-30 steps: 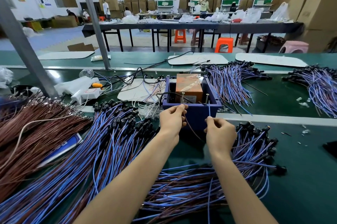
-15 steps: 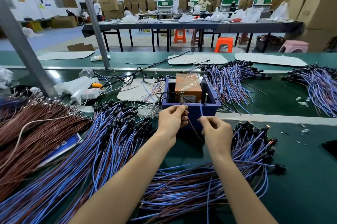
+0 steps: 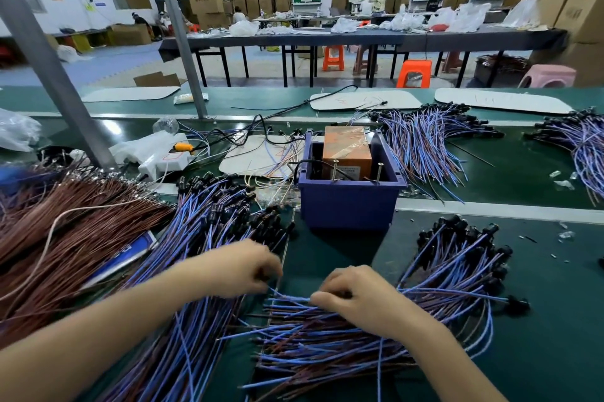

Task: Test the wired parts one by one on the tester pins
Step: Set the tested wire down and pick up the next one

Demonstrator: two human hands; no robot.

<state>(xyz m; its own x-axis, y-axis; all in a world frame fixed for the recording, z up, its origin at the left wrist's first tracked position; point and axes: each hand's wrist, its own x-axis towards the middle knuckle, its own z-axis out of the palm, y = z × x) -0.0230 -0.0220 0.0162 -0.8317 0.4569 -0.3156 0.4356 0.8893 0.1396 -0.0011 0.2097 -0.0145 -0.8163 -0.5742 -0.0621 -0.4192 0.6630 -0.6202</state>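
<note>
The tester is a blue box [image 3: 349, 205] holding an orange block [image 3: 346, 148], with two upright metal pins [image 3: 333, 170] at its near rim. Both my hands are low over the near heap of blue and brown wired parts [image 3: 327, 346], well in front of the box. My left hand [image 3: 242, 266] has curled fingers and pinches the end of a thin wire. With its fingers curled too, my right hand [image 3: 356, 298] pinches a blue wire at the top of the heap. The motion blur hides the fingertips' exact hold.
A long pile of wired parts with black heads [image 3: 209, 215] lies left of the box, and brown wires [image 3: 65, 225] lie further left. More wired parts [image 3: 457, 264] fan out on the right, and other bundles [image 3: 421, 140] lie behind. A slanted metal post [image 3: 55, 74] stands at the left.
Both hands have dropped from the tester pins toward me, down to the near heap, bringing the wire ends along.
</note>
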